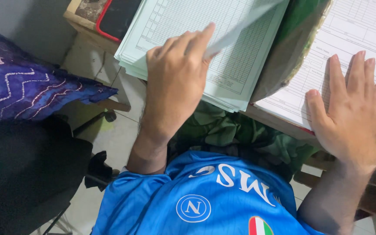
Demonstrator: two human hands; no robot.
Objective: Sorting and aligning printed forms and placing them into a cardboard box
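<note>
My left hand (177, 82) rests over a thick stack of pale green printed forms (166, 26) and pinches the top sheet (236, 30), lifting its edge up and to the right. My right hand (349, 113) lies flat, fingers spread, on a white printed form (357, 30) at the right side of the wooden desk (279, 124). A green plastic-covered folder (292, 43) sits between the two piles. My blue jersey fills the bottom of the view.
A dark phone-like slab with a red rim (114, 17) lies at the desk's far left corner. A person in purple patterned cloth (27, 91) and black clothing sits at my left. Green fabric (236, 130) is bunched under the desk edge. The floor is tiled.
</note>
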